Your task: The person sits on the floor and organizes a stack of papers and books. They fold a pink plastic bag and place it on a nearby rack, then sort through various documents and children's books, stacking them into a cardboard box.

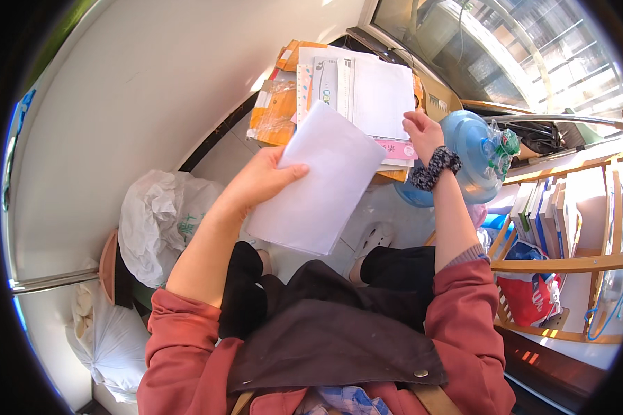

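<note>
My left hand (267, 174) grips a thin stack of white paper (319, 181) by its left edge, thumb on top, over the floor in front of my knees. Beyond it, a pile of papers and booklets lies on an orange cardboard box (275, 111) with clear tape. White sheets (384, 96) top the pile on its right side, and a pink printed strip (392, 149) shows under them. My right hand (423, 132), with a dark scrunchie (437, 167) at the wrist, is at the right edge of the pile with fingers curled; whether they touch the sheets cannot be told.
A blue water-cooler bottle (470, 155) lies right of the box. A wooden rack (566, 264) with books (547, 215) stands at the right. White plastic bags (153, 223) are at the left beside the wall (135, 104). A window (498, 52) is at the upper right.
</note>
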Demonstrator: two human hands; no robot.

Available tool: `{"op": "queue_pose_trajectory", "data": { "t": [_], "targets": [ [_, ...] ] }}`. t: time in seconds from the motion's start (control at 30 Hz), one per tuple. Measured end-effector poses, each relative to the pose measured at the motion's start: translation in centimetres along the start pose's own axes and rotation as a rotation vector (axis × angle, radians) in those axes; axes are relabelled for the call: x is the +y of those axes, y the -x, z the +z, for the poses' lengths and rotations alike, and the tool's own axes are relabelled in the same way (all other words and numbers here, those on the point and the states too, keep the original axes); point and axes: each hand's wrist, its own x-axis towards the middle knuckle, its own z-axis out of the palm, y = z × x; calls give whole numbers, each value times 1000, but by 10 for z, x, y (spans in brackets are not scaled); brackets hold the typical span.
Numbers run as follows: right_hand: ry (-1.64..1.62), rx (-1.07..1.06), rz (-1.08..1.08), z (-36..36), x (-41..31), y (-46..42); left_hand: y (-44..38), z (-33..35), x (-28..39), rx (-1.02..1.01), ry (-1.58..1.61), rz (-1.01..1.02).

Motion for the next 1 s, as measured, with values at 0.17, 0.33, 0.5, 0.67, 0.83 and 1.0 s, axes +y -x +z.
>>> {"op": "queue_pose_trajectory", "data": {
  "t": [0.17,0.33,0.5,0.67,0.83,1.0],
  "targets": [
    [497,222,335,16,44,-30,-7,-23,19,407,258,140],
    [107,467,128,15,35,-40,-12,-36,15,564,401,230],
    [-114,462,61,-8,32,-37,-22,-16,11,559,561,238],
    [-172,387,169,-5,45,-26,-34,-2,-3,559,614,256],
    [-719,31,503,16,57,-12,-30,-13,-6,578,518,223],
    [-37,196,282,23,61,-12,-25,-30,-9,654,431,233]
  ]
}}
